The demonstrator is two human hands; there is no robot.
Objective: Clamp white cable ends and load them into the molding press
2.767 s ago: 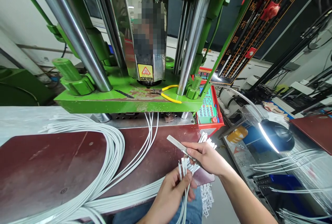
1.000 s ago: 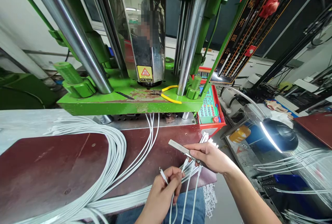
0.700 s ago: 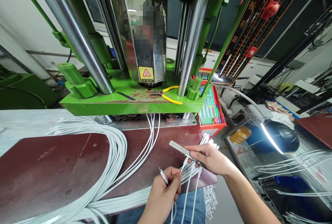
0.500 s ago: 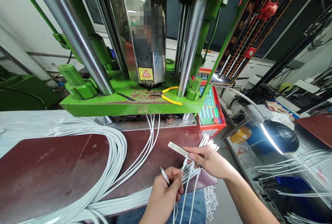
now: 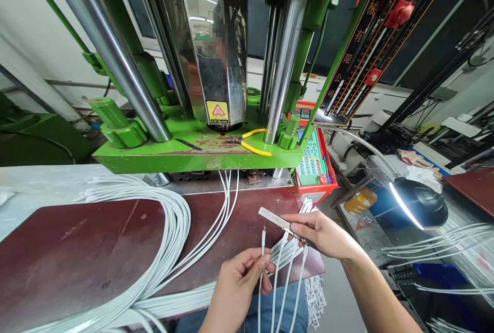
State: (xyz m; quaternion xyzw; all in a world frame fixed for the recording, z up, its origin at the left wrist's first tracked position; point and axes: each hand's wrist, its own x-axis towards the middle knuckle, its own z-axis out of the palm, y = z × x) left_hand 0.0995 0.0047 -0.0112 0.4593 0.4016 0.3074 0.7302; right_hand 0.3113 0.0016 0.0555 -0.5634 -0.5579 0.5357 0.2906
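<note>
left hand (image 5: 237, 284): pinching one thin white cable (image 5: 263, 250) upright near its tip, lower centre; light, floppy.
right hand (image 5: 322, 232): gripping metal strip (image 5: 275, 217) carrying cable ends; stiff, slim.

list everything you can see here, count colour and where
single cable: one, white, upright in the left hand's fingertips
metal strip: one, silver, pinched in the right hand, three white cable ends hanging from it
cable bundle: many, white, looped over the brown table
press machine: one, green with steel columns, behind the table
pliers: one pair, yellow handles, on the green machine base
control panel: one, red frame, right of the machine
lamp: one, black, lit, on the right
left hand: holds the single cable
right hand: holds the metal strip
</note>
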